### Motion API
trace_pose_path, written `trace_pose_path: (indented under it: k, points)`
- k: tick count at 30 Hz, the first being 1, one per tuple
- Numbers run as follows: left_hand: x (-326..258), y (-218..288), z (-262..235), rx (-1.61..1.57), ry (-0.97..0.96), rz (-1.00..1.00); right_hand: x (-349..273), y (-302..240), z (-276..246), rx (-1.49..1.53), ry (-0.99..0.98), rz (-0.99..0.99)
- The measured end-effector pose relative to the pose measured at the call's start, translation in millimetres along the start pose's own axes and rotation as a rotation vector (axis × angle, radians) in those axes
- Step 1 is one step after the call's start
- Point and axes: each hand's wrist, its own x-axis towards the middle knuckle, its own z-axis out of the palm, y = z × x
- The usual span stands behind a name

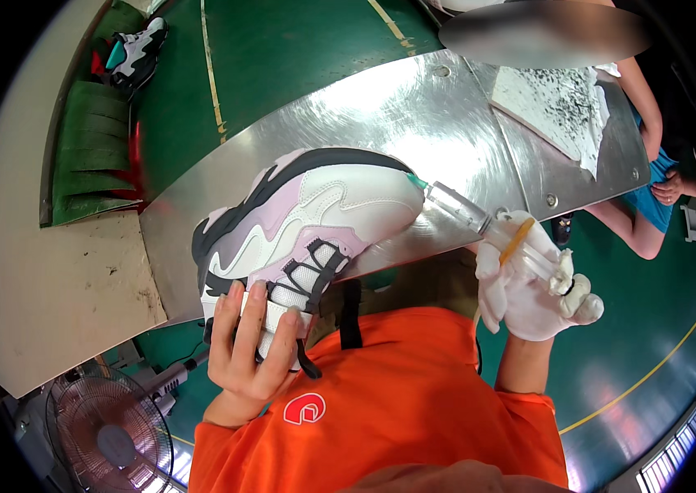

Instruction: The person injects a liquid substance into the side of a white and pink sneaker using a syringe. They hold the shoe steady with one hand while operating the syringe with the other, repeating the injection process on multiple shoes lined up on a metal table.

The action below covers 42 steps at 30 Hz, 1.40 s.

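Observation:
A white and lilac sneaker (327, 201) with a black sole edge and dark laces lies tilted on its side over the metal table. My bare left hand (253, 353) is closed around it near the tongue and collar. In a white glove, my right hand (529, 300) grips a clear syringe (456, 207) with an orange band round its barrel end. The syringe's green tip (417, 181) meets the sneaker's toe, where the upper joins the sole. White wrapping covers some fingertips of the glove, near the plunger.
The shiny metal table (307, 123) runs diagonally under the sneaker. A white board with black specks (549, 107) rests at its far right. Another sneaker (144, 53) sits far left by green flaps (89, 156). A fan (113, 444) stands lower left; a person (652, 205) is at right.

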Motion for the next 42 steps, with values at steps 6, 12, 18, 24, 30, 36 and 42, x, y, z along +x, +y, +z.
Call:
trace_pose_path:
  k: [6, 12, 18, 24, 30, 36, 42]
  points:
    - [-3, 0, -1, -0.009, 0.004, 0.007, -14, 7, 8, -0.043, 0.02, -0.063]
    - [-5, -3, -1, -0.051, -0.036, 0.028, -24, 8, 20, -0.118, 0.029, -0.081]
    - [-2, -4, 2, -0.029, 0.009, 0.028, -23, 10, 35, -0.29, 0.088, -0.071]
    - [15, -13, -8, -0.103, -0.062, -0.01, -12, 13, 54, -0.616, 0.198, 0.044]
    - [51, -39, -14, -0.265, -0.194, -0.047, -4, 25, 53, -0.674, 0.224, -0.038]
    - [88, -60, -12, -0.412, -0.282, -0.179, -4, 36, 8, -0.618, -0.082, -0.117]
    - [105, -90, 9, -0.669, -0.355, -0.294, 9, 46, 5, -0.652, 0.065, 0.059]
